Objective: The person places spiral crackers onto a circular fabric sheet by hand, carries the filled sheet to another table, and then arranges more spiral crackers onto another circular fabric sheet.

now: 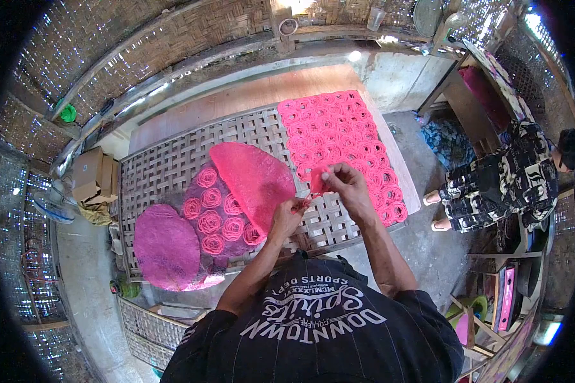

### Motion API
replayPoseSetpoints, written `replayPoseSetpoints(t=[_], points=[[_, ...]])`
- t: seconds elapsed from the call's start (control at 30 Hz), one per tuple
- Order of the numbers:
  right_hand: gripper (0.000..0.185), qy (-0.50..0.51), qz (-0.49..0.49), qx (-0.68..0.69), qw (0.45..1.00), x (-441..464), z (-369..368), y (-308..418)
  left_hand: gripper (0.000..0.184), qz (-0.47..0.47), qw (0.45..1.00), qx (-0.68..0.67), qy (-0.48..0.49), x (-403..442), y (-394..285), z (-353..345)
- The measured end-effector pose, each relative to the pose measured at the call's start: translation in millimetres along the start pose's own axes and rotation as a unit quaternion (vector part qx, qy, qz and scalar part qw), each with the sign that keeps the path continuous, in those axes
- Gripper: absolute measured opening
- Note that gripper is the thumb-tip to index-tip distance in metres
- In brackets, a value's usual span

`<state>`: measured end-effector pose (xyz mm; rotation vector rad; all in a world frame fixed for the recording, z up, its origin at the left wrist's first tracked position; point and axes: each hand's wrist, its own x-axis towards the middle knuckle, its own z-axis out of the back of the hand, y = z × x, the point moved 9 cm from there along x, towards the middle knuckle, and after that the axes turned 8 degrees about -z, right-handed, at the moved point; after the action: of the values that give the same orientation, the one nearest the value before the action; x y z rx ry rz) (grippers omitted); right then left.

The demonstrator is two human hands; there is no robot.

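My right hand (350, 185) pinches a loose piece of pink coiled strands (317, 180) between thumb and fingers. Close below it, my left hand (290, 214) has its fingers closed on the trailing red-pink strands (305, 202). Just left of my hands, a folded pink sheet (252, 182) covers part of a round purplish mat (222, 203) bearing several pink coils (209, 221). Beyond my right hand, closely set rows of pink coils (332, 131) cover the right end of the woven bamboo rack (172, 153).
A round magenta mat (166, 246) overhangs the rack's front left edge. Cardboard boxes (94, 175) stand at the left. Behind the rack lies a plywood board (236, 96). On the right, another person (505, 175) in patterned clothes stands near wooden shelving (505, 281).
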<state>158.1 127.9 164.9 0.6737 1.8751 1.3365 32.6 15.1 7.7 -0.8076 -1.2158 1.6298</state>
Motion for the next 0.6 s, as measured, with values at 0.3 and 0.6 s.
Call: replayPoseSetpoints(t=[0.3, 0.6], points=[[0.014, -0.085, 0.039, -0.04, 0.995, 8.0, 49.9, -17.0, 0.024, 0.007, 0.983, -0.145, -0.117, -12.5, -2.4, 77.6], [0.008, -0.008, -0.144, 0.004, 0.99, 59.9, 20.7, -158.6, 0.023, -0.056, 0.941, -0.236, -0.237, -30.1, -73.5, 150.9]])
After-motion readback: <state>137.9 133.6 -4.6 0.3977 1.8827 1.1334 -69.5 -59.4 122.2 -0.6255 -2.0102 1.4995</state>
